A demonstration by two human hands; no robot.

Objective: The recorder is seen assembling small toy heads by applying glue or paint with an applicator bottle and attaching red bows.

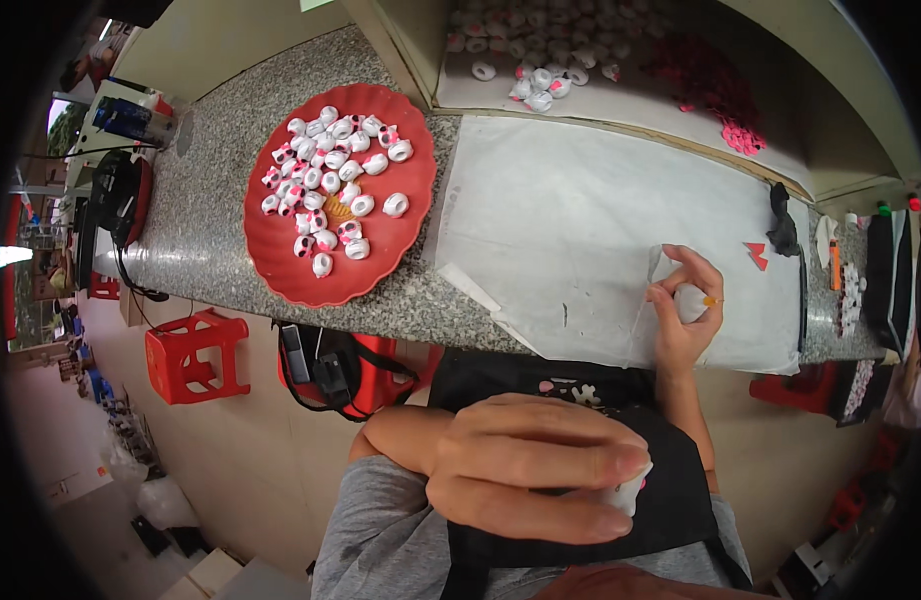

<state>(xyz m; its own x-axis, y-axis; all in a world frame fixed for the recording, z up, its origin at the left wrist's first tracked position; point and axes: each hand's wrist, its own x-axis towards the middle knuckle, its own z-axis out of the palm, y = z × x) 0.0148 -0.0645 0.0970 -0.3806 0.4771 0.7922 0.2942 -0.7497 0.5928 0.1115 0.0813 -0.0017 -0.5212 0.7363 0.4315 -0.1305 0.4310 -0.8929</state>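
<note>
Close to the camera, my left hand (541, 470) pinches a small white figure piece (628, 494) with a bit of pink on it; the fingers cover most of it. Over the white sheet (541, 230) on the worktop, my right hand (691, 320) is closed round a small white squeeze bottle (690, 302) with an amber tip pointing right. A clear film edge shows by its fingers. To the left, a red scalloped plate (271, 255) bears many small white animal-head pieces (330, 182), some with pink ears and dark eyes.
Beyond the sheet, an open compartment holds a pile of white pieces (541, 85) and pink pieces (743, 137). Red pointed scraps (757, 256) and a black crumpled item (782, 220) lie at the sheet's right. Red stools (196, 355) stand below the speckled counter (221, 130).
</note>
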